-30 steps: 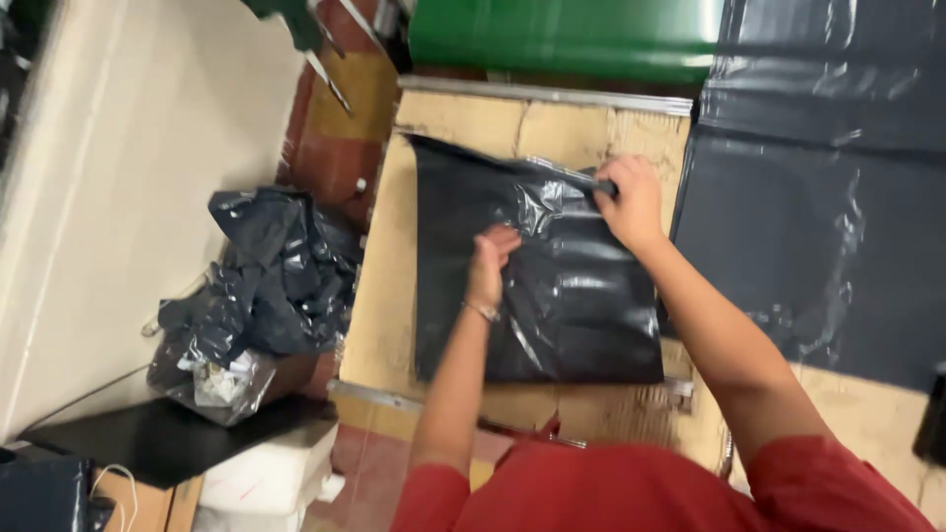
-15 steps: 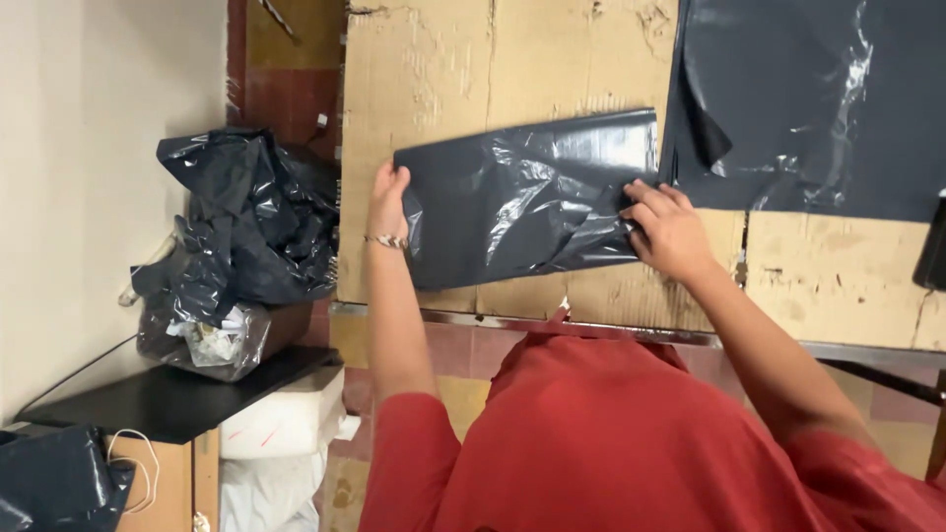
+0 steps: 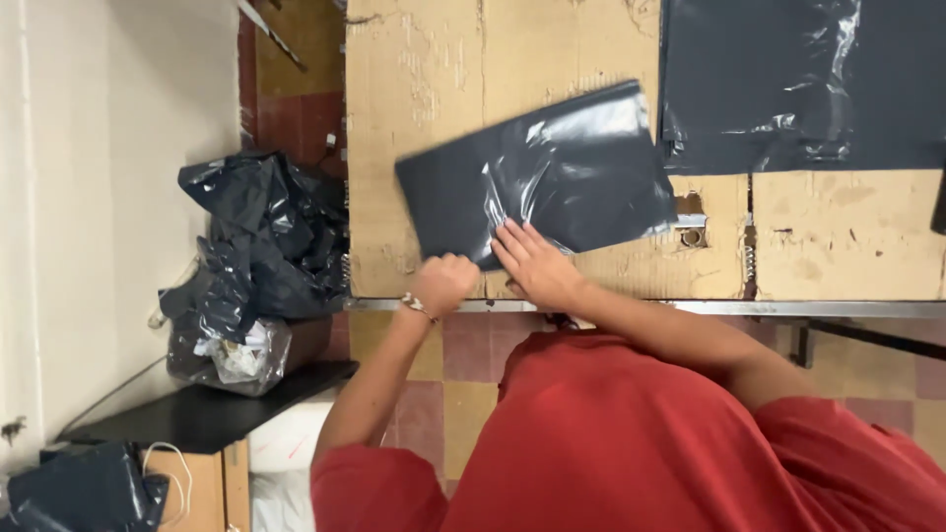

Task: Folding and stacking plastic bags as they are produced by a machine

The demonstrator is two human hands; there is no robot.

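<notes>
I had the folded black plastic bag [image 3: 537,177] lying flat on the cardboard-covered surface [image 3: 414,99], centre frame. My right hand [image 3: 537,264] pressed open-palmed on its near edge; my left hand [image 3: 443,283] was curled shut at the bag's lower corner, whether pinching it I couldn't tell. Pressing flat and smoothing outward would have kept the crease crisp.

Both hands [image 3: 493,276] have come together at the black bag's [image 3: 552,172] near edge.

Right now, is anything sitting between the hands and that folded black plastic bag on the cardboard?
Nothing visible. The right hand lies flat on the folded black bag, at its near edge, and the left hand is curled at the bag's near corner, on the bare cardboard tabletop.
</notes>
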